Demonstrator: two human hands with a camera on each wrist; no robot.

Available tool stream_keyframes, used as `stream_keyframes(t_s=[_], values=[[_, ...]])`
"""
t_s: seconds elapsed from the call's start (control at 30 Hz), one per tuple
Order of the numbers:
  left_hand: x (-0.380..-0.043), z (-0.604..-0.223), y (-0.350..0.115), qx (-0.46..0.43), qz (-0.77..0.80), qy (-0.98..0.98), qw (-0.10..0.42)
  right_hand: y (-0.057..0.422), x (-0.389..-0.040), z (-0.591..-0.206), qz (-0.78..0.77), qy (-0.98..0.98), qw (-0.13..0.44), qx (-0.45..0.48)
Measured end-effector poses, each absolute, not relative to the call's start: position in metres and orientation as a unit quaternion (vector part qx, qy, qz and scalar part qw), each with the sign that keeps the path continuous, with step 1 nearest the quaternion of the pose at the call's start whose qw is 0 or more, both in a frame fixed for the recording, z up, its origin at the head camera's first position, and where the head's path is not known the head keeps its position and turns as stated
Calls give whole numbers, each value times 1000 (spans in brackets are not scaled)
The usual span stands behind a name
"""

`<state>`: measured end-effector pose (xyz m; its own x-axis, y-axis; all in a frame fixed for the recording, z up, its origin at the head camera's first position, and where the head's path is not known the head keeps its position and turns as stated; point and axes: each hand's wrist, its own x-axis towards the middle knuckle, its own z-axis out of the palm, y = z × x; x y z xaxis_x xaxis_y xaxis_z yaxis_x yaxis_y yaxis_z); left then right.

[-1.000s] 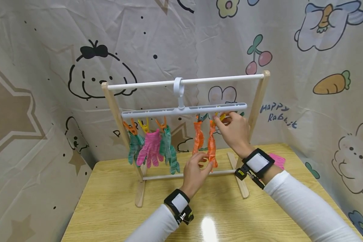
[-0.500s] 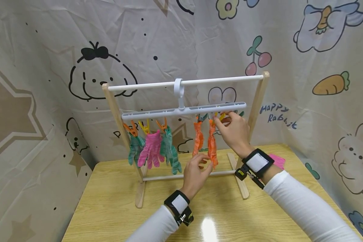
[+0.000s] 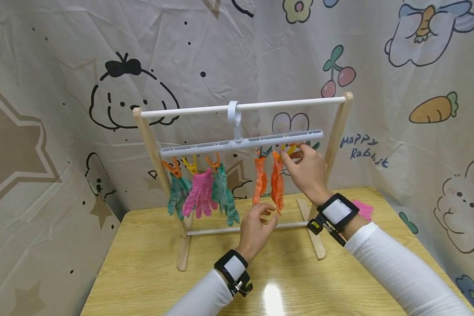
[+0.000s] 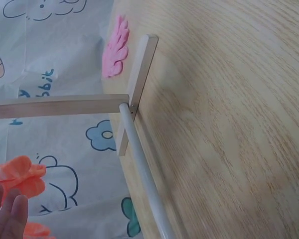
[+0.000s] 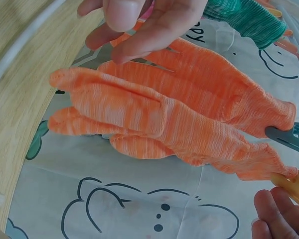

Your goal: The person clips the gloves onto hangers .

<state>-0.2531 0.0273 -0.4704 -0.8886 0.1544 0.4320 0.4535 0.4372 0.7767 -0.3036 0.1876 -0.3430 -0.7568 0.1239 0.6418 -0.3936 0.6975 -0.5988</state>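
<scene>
My right hand [image 3: 306, 171] pinches a yellow clothespin [image 3: 289, 150] below the right half of a pale grey hanger [image 3: 205, 148]. From this clothespin hangs an orange knit glove [image 3: 277, 186], its fingers downward. A second orange glove [image 3: 259, 180] hangs just left of it from a dark teal clothespin [image 5: 289, 138]. My left hand [image 3: 256, 230] is beside the orange gloves' lower ends, fingers loosely bent and holding nothing. In the right wrist view, the left hand's fingers [image 5: 122, 15] overlap the rear glove.
Two green gloves [image 3: 224, 197] and a pink glove [image 3: 200, 193] hang on the left half from orange and yellow clothespins. The hanger hooks over a wooden rack's white bar [image 3: 292, 104]. Another pink glove [image 4: 115, 50] lies on the wooden table [image 3: 142, 263] at the right. A printed cloth stands behind.
The hanger's right end has risen slightly, and the hung gloves have swung a little. The front orange glove's lower end has shifted up. Both hands stay nearly where they were.
</scene>
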Motion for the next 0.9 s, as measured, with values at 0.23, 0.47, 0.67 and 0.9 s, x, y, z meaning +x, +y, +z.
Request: stream_keyframes(t_s=[0.23,0.47,0.67,0.9], values=[[-253,-471,26,-187,-506,-830,142,189,-304,-343,384,-855,338,82],[-254,-471,25,-188,-500,-832,150,192,-304,-345,380,-858,339,69],[-254,-471,25,-189,-500,-832,149,195,-303,-348,378,-860,335,65],[-251,-473,26,-189,-496,-836,140,197,-300,-352,377,-861,336,69]])
